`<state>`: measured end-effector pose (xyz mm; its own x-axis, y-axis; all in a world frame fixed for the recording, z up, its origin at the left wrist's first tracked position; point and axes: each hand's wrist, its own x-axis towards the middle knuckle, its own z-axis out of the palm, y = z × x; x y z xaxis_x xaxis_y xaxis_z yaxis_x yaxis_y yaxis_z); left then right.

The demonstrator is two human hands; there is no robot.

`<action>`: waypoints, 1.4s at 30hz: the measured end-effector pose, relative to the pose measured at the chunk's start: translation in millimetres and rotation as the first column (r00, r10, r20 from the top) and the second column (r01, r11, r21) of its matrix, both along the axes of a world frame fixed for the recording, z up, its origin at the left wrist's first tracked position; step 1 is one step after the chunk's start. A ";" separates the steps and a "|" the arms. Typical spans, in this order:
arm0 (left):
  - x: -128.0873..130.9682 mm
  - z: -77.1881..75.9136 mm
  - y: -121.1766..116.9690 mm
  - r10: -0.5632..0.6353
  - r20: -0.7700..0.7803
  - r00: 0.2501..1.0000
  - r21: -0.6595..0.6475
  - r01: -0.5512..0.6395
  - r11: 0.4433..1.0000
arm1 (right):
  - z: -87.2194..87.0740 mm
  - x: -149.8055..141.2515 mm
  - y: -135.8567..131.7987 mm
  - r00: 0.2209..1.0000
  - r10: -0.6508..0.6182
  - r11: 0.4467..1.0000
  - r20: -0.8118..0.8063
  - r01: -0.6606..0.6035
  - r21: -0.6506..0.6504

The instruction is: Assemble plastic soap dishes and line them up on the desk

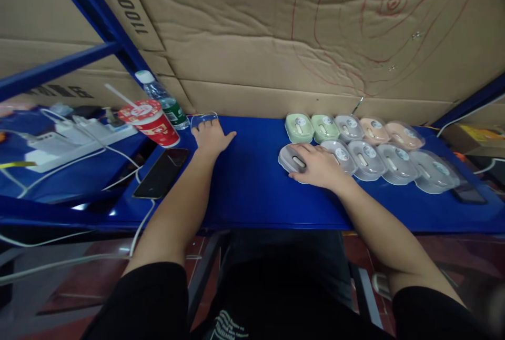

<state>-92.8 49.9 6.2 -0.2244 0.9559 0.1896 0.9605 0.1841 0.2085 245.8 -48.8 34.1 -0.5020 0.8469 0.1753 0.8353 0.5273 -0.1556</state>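
My left hand (211, 136) lies at the table's back left, its thumb stretched out to the side. Its fingers rest over a clear plastic cover (204, 117), mostly hidden beneath them. My right hand (319, 165) reaches across the front row with thumb and fingers around a grey rounded container (290, 158). That container has a dark slot with a pale oblong piece in it. Beside it stand several similar grey containers (366, 160) with clear covers and round stickers. Behind are two green containers (300, 127), a grey one (349, 127) and two beige-pink ones (404, 136).
Left of my left hand are a red paper cup (158, 128) with a straw, a water bottle (168, 103) and a black phone (161, 172). White power strips (79, 145) trail cables. Cardboard (236, 40) walls the back. Another dark phone (469, 192) lies far right.
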 end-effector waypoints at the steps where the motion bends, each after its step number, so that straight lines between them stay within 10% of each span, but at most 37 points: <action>1: 3.6 0.9 -1.4 -0.045 0.020 0.999 0.065 0.043 0.997 | -0.2 -0.9 0.2 0.999 -0.005 1.000 -0.040 0.005 0.001; 5: 32.8 5.7 -15.0 -0.419 0.173 0.891 0.236 0.376 0.896 | 0.1 -4.6 0.1 0.972 -0.013 0.999 -0.235 0.023 0.040; 8: 61.0 2.1 -29.5 -0.728 0.394 0.560 0.266 0.689 0.674 | -1.4 -6.3 0.7 0.931 0.035 0.997 -0.362 -0.010 0.071; 11: 80.8 -8.2 -38.4 -0.768 0.560 0.312 0.340 0.758 0.556 | -7.1 -7.4 3.0 0.882 0.121 0.992 -0.455 -0.086 0.096; 16: 83.4 -19.0 -33.7 -0.662 0.735 0.146 0.349 0.756 0.554 | -19.6 -12.2 6.2 0.836 0.134 0.991 -0.532 -0.111 0.076; 21: 66.7 -20.4 -21.8 -0.587 0.792 0.166 0.264 0.774 0.576 | -27.1 -13.3 11.8 0.756 0.104 0.994 -0.647 -0.063 0.086; 31: 51.9 -10.1 -15.3 -0.531 0.627 0.570 0.106 0.613 0.783 | -22.8 -11.8 17.8 0.337 -0.058 0.991 -0.940 -0.096 -0.095; 37: 77.9 1.5 -41.3 -0.683 0.622 0.383 0.312 0.679 0.664 | -18.3 -21.3 15.9 0.130 -0.327 0.906 -0.936 -0.238 -0.349; 42: 90.7 -6.9 -46.0 -0.689 0.645 0.329 0.409 0.614 0.675 | -20.3 -23.9 13.2 0.213 -0.399 0.831 -0.892 -0.327 -0.450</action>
